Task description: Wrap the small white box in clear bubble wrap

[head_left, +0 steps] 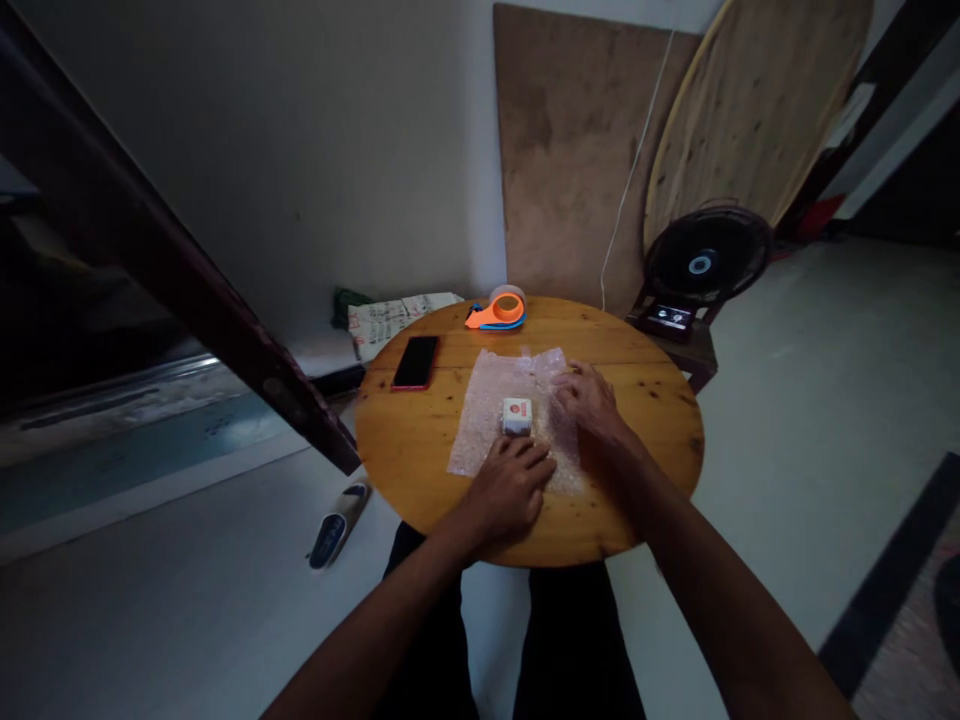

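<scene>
A clear, pinkish sheet of bubble wrap (480,400) lies spread on the round wooden table (637,380). On its middle sits a small white box (517,416) with a red print on top. My left hand (513,488) rests at the near edge of the sheet, its fingers laid out just in front of the box. At the sheet's right side, my right hand (588,402) has its bent fingers closed on the bubble wrap's edge.
A tape dispenser (504,310) in orange and blue stands at the table's far edge. To the left lies a phone (416,362). Beyond the table's right side is a round black fan-like object (705,258). A slipper (337,525) lies on the floor. Wooden boards (570,140) lean on the wall.
</scene>
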`<action>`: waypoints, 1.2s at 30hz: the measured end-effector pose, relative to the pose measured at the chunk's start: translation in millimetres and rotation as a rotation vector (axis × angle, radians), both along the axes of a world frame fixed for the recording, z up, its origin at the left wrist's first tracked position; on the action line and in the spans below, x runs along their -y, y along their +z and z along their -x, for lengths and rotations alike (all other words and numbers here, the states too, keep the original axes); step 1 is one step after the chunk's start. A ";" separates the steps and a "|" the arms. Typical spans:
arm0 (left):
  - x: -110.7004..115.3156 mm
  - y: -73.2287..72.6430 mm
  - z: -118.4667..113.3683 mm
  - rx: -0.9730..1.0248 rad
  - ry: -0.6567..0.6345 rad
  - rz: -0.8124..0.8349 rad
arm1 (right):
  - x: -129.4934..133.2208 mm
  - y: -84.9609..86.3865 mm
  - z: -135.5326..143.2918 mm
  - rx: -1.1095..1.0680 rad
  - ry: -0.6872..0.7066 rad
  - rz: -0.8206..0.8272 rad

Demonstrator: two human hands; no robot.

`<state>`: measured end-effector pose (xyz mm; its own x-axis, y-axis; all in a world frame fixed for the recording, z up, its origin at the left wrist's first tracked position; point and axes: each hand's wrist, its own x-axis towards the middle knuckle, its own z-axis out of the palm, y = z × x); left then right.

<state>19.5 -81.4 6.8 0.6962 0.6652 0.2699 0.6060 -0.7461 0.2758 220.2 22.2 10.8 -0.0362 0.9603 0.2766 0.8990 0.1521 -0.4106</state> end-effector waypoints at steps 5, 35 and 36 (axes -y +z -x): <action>1.6 1.5 1.0 -0.003 0.007 -0.017 | 20.7 14.9 15.9 0.077 0.177 0.044; 2.3 -3.1 -1.1 0.013 0.055 -0.036 | 97.7 23.6 9.1 -0.088 0.228 -0.189; 2.1 -4.4 -2.2 0.008 0.067 -0.042 | 97.5 23.6 24.2 -0.080 0.330 -0.160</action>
